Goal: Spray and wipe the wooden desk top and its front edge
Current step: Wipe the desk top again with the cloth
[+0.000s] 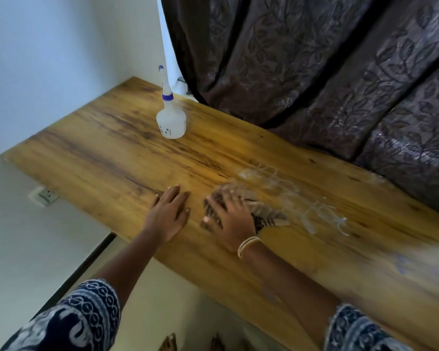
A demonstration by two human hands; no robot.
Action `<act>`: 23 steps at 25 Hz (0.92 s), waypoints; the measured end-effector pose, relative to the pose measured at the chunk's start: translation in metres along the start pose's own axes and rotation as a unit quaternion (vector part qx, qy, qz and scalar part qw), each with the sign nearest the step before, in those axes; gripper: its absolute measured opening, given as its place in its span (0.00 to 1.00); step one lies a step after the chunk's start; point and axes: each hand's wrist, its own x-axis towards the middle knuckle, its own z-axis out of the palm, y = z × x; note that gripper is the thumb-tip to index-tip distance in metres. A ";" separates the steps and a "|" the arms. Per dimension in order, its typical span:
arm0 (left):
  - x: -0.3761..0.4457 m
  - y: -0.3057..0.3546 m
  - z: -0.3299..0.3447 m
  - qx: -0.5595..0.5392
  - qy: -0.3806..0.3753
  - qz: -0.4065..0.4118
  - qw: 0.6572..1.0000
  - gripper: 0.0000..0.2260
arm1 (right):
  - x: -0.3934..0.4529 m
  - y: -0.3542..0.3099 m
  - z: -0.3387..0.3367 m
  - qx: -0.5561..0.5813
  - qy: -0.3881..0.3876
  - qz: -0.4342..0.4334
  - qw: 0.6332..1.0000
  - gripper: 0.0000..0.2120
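The wooden desk top (107,153) runs from upper left to lower right, its front edge (208,282) facing me. A white spray bottle (170,117) with a blue collar stands upright near the back. My left hand (166,215) rests flat on the wood close to the front edge, fingers straight. My right hand (230,219) presses a brown patterned cloth (266,216) onto the desk with spread fingers; the cloth is blurred. Wet streaks (312,201) glisten on the wood just right of the cloth.
A dark leaf-patterned curtain (327,72) hangs over the desk's back edge. White walls close off the left corner, with a wall socket (45,196) below the desk. My bare feet (193,342) show on the floor under the front edge.
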 end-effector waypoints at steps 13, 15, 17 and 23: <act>-0.007 -0.018 0.023 0.031 0.036 0.014 0.999 0.26 | 0.092 0.104 -0.017 -0.016 0.091 0.176 0.980 0.31; -0.007 -0.017 0.023 0.025 0.037 0.018 0.999 0.26 | 0.057 0.045 -0.002 -0.033 0.064 -0.037 0.997 0.31; -0.007 -0.017 0.024 0.032 0.048 0.015 0.998 0.26 | 0.011 0.002 0.013 -0.044 -0.002 -0.215 0.976 0.29; -0.008 -0.019 0.023 0.022 0.048 0.015 0.998 0.26 | 0.117 0.136 -0.023 -0.005 0.098 0.008 0.995 0.28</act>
